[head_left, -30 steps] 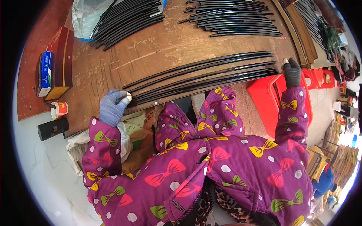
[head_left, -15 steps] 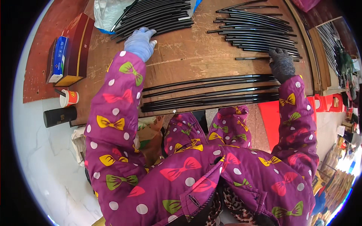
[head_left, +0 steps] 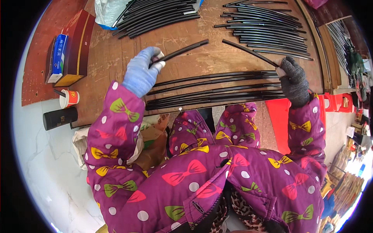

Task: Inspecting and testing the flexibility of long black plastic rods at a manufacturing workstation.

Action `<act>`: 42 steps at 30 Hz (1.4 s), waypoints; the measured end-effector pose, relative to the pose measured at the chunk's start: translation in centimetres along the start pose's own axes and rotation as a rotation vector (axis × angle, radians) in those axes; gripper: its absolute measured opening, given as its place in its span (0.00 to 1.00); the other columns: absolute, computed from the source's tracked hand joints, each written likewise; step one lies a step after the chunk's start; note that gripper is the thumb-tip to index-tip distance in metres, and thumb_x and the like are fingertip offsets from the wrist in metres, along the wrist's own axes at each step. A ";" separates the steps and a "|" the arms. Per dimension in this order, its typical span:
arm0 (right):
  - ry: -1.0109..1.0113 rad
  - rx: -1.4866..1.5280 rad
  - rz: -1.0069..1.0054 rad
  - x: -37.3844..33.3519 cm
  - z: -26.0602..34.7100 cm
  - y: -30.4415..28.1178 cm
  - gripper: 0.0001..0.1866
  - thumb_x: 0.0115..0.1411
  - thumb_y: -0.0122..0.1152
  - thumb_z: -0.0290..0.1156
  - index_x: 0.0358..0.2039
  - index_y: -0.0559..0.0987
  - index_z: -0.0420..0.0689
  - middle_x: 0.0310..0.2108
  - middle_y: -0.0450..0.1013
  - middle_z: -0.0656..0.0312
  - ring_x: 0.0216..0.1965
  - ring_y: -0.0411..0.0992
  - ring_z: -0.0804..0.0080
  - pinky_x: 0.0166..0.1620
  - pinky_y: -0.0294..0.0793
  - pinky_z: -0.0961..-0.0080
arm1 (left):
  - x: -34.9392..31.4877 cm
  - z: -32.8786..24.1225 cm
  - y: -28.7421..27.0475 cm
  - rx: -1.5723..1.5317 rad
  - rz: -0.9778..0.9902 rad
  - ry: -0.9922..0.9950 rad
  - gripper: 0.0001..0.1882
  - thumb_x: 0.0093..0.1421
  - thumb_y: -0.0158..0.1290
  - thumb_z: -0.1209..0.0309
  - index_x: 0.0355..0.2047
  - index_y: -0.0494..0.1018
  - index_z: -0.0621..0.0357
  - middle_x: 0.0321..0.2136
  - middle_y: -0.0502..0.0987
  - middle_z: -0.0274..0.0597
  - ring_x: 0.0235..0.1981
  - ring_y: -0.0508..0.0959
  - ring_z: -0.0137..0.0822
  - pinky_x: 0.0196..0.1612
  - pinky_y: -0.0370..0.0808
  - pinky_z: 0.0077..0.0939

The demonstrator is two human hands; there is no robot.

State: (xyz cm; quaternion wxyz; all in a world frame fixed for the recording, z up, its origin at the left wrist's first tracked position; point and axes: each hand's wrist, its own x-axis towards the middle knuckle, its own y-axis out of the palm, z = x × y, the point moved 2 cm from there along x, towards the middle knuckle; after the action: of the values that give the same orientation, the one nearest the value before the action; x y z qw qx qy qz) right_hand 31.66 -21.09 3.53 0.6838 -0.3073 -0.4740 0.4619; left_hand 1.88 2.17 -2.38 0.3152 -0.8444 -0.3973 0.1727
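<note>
My left hand [head_left: 143, 70], in a light blue glove with white fingertips, pinches a thin black rod [head_left: 184, 49] that slants up to the right. In a dark grey glove, my right hand [head_left: 292, 79] grips another thin black rod [head_left: 248, 51], which slants up to the left. The free ends of the two rods point toward each other with a small gap between them. Below them, several long black rods [head_left: 217, 80] lie lengthwise along the table's near edge. Beyond my left hand is a pile of black rods [head_left: 159, 17]; a second pile [head_left: 268, 29] lies beyond my right hand.
The brown wooden table [head_left: 186, 62] has a raised edge at the right. At the left stand a dark red box [head_left: 77, 50], a blue and white box [head_left: 59, 54], a paper cup [head_left: 69, 99] and a black cylinder [head_left: 60, 118]. Red plastic stools [head_left: 276, 120] stand below the right side.
Both hands have closed on one rod each, lifted them off the piles and drawn back toward me. The rods' free ends now face each other above the table.
</note>
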 end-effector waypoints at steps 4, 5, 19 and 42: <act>-0.023 -0.001 -0.051 -1.0 1.3 0.4 0.10 0.49 0.53 0.21 0.35 0.73 0.41 0.28 0.68 0.52 0.30 0.70 0.54 0.32 0.69 0.72 | -2.0 -0.3 0.2 0.005 0.055 0.105 0.10 0.49 0.54 0.76 0.34 0.72 0.63 0.28 0.72 0.39 0.30 0.72 0.27 0.36 0.68 0.19; -0.023 0.002 -0.050 -1.1 1.5 0.3 0.10 0.49 0.53 0.21 0.35 0.73 0.41 0.28 0.68 0.52 0.30 0.70 0.54 0.32 0.69 0.72 | -2.3 -0.4 0.1 0.006 0.055 0.102 0.10 0.49 0.54 0.76 0.34 0.72 0.63 0.28 0.72 0.39 0.30 0.72 0.27 0.36 0.68 0.19; 0.105 0.244 0.334 0.1 2.0 0.3 0.10 0.47 0.53 0.19 0.32 0.74 0.40 0.26 0.69 0.53 0.31 0.70 0.58 0.32 0.68 0.72 | -3.5 -4.1 1.7 0.163 0.173 0.500 0.10 0.47 0.54 0.76 0.33 0.73 0.63 0.27 0.71 0.44 0.31 0.73 0.39 0.34 0.69 0.25; 0.533 0.978 0.152 -2.8 7.0 5.5 0.11 0.57 0.50 0.31 0.38 0.73 0.40 0.22 0.68 0.68 0.23 0.64 0.85 0.27 0.65 0.86 | -4.3 -5.0 3.0 -0.156 0.460 0.162 0.10 0.47 0.54 0.77 0.32 0.74 0.67 0.25 0.72 0.41 0.29 0.73 0.30 0.34 0.68 0.21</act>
State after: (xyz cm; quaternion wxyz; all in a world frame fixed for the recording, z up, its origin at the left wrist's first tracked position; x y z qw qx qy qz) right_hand 22.89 -21.67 0.33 0.8074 -0.0940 0.0077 0.5824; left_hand 3.56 -4.62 -0.46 0.2321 -0.9454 -0.1804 0.1406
